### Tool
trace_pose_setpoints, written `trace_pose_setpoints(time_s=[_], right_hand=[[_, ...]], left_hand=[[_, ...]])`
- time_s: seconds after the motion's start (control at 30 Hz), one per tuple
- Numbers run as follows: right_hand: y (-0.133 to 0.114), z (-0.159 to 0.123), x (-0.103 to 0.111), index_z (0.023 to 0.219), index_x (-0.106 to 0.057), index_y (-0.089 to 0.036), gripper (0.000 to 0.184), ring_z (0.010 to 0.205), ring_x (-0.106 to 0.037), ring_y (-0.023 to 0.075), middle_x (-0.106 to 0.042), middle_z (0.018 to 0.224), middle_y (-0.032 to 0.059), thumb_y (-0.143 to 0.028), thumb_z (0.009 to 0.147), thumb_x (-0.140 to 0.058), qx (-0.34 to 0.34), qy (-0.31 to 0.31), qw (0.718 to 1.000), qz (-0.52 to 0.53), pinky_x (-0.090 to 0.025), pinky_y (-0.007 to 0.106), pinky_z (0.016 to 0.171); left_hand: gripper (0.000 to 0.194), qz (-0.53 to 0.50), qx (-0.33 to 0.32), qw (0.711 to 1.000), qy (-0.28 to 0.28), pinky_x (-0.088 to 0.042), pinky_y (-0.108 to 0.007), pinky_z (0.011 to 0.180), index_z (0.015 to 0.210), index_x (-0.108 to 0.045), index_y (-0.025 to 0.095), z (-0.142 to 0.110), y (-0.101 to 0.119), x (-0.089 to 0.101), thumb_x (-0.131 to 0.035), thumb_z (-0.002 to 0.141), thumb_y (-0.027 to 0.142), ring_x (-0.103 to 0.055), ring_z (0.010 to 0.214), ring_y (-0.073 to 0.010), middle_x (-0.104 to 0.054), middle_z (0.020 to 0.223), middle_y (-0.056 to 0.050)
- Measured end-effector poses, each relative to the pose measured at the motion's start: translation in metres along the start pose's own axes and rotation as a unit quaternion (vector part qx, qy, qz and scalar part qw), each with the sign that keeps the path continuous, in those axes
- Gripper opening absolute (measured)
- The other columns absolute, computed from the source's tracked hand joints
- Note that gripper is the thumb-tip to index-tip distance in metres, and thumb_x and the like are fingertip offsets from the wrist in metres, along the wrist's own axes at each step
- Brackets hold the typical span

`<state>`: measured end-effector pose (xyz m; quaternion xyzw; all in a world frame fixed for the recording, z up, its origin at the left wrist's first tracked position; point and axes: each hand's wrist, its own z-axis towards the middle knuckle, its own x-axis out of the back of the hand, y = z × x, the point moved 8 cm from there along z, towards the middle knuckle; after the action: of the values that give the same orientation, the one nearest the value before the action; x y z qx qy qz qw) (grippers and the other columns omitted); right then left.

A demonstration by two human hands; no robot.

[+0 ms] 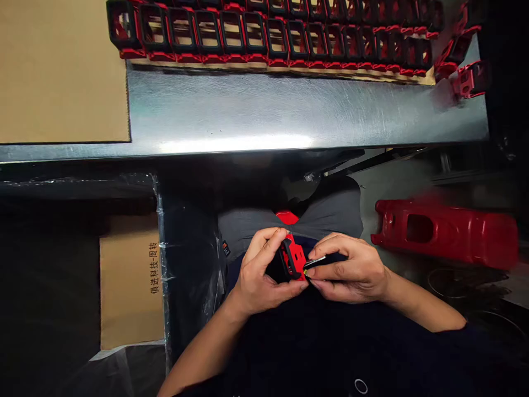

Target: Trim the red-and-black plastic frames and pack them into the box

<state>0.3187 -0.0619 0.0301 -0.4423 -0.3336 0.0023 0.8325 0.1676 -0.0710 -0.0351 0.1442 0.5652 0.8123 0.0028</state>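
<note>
My left hand (260, 275) grips a red-black clip (292, 259), right hand (351, 270) pinches a small dark tool (316, 262) against it, mid-trimming; next needs careful edge alignment.

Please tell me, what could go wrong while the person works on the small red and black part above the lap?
1. The left hand pinches the red and black part over the lap, not on the metal table; if it slips, it may fall into the dark gap below.
2. The right hand presses a thin tool close to the left fingertips; a slip might prick them.
</note>
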Motion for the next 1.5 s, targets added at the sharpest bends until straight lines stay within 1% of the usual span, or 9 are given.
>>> trace_pose_setpoints(time_s=[0.2, 0.4, 0.63, 0.73, 0.83, 1.0, 1.13, 1.37, 1.5], right_hand=[[0.000, 0.000, 0.001, 0.091, -0.076, -0.015, 0.006, 0.083, -0.072, 0.0165, -0.072, 0.093, 0.0094, -0.016, 0.087, -0.071, -0.002, 0.009, 1.000, -0.002, -0.063, 0.029, 0.074], [0.000, -0.002, 0.000, 0.092, -0.076, -0.015, 0.007, 0.084, -0.072, 0.0164, -0.072, 0.094, 0.0097, -0.017, 0.088, -0.070, 0.001, 0.010, 1.000, -0.004, -0.063, 0.029, 0.074], [0.000, 0.001, 0.000, 0.094, -0.076, -0.015, 0.008, 0.087, -0.072, 0.0169, -0.072, 0.096, 0.0102, -0.018, 0.090, -0.069, -0.006, -0.027, 1.000, -0.009, -0.063, 0.028, 0.078], [0.002, 0.002, -0.003, 0.098, -0.076, -0.015, 0.011, 0.091, -0.073, 0.0154, -0.073, 0.100, 0.0101, -0.021, 0.095, -0.067, -0.028, -0.047, 0.998, -0.017, -0.062, 0.024, 0.078], [0.005, 0.002, -0.005, 0.101, -0.076, -0.015, 0.014, 0.092, -0.073, 0.0139, -0.073, 0.102, 0.0099, -0.024, 0.097, -0.065, -0.044, -0.051, 0.998, -0.017, -0.062, 0.021, 0.079], [0.005, 0.002, -0.008, 0.105, -0.075, -0.017, 0.014, 0.091, -0.073, 0.0134, -0.074, 0.103, 0.0087, -0.024, 0.098, -0.065, -0.056, -0.046, 0.997, 0.006, -0.063, 0.021, 0.077], [0.001, 0.004, -0.007, 0.104, -0.074, -0.018, 0.013, 0.088, -0.074, 0.0131, -0.075, 0.099, 0.0071, -0.023, 0.098, -0.064, -0.043, -0.032, 0.998, -0.019, -0.064, 0.021, 0.075], [-0.004, 0.004, -0.006, 0.102, -0.073, -0.015, 0.010, 0.084, -0.075, 0.0146, -0.076, 0.093, 0.0076, -0.015, 0.094, -0.067, -0.023, 0.009, 0.999, -0.025, -0.065, 0.023, 0.073], [-0.005, 0.003, -0.008, 0.103, -0.072, -0.016, 0.011, 0.081, -0.075, 0.0153, -0.076, 0.092, 0.0068, -0.014, 0.093, -0.067, -0.029, 0.017, 0.999, -0.038, -0.065, 0.025, 0.072]], left_hand=[[0.085, -0.009, -0.003, 1.000, 0.005, -0.059, -0.042, 0.090, 0.154, -0.040, 0.023, 0.000, -0.002, 0.000, -0.080, 0.081, 0.042, -0.063, 0.111, -0.0268, -0.058, 0.123, -0.015], [0.086, -0.013, -0.002, 1.000, 0.015, -0.060, -0.044, 0.088, 0.154, -0.041, 0.024, 0.000, -0.003, 0.000, -0.080, 0.080, 0.047, -0.065, 0.109, -0.0277, -0.059, 0.122, -0.016], [0.086, 0.015, -0.003, 1.000, 0.003, -0.060, -0.045, 0.087, 0.154, -0.040, 0.025, 0.001, -0.003, 0.001, -0.078, 0.081, 0.050, -0.064, 0.108, -0.0280, -0.060, 0.122, -0.015], [0.088, 0.032, -0.011, 0.999, -0.004, -0.060, -0.045, 0.087, 0.155, -0.038, 0.026, 0.002, -0.003, 0.002, -0.076, 0.081, 0.054, -0.063, 0.108, -0.0273, -0.059, 0.122, -0.015], [0.093, 0.040, -0.019, 0.999, -0.006, -0.061, -0.045, 0.086, 0.157, -0.035, 0.026, 0.002, -0.004, 0.004, -0.075, 0.079, 0.058, -0.063, 0.107, -0.0270, -0.058, 0.122, -0.016], [0.096, 0.037, -0.020, 0.999, -0.001, -0.062, -0.043, 0.085, 0.157, -0.035, 0.026, 0.000, -0.006, 0.006, -0.073, 0.076, 0.061, -0.065, 0.106, -0.0270, -0.058, 0.120, -0.016], [0.096, 0.041, -0.016, 0.999, 0.006, -0.062, -0.044, 0.088, 0.156, -0.037, 0.025, -0.002, -0.006, 0.007, -0.075, 0.074, 0.059, -0.065, 0.108, -0.0279, -0.059, 0.120, -0.016], [0.093, 0.038, 0.004, 0.999, 0.027, -0.062, -0.044, 0.087, 0.154, -0.041, 0.025, -0.005, -0.010, 0.007, -0.074, 0.075, 0.061, -0.067, 0.107, -0.0286, -0.060, 0.120, -0.015], [0.090, 0.048, 0.011, 0.998, 0.048, -0.063, -0.043, 0.087, 0.151, -0.045, 0.024, -0.006, -0.011, 0.009, -0.075, 0.075, 0.062, -0.067, 0.107, -0.0278, -0.062, 0.119, -0.015]])
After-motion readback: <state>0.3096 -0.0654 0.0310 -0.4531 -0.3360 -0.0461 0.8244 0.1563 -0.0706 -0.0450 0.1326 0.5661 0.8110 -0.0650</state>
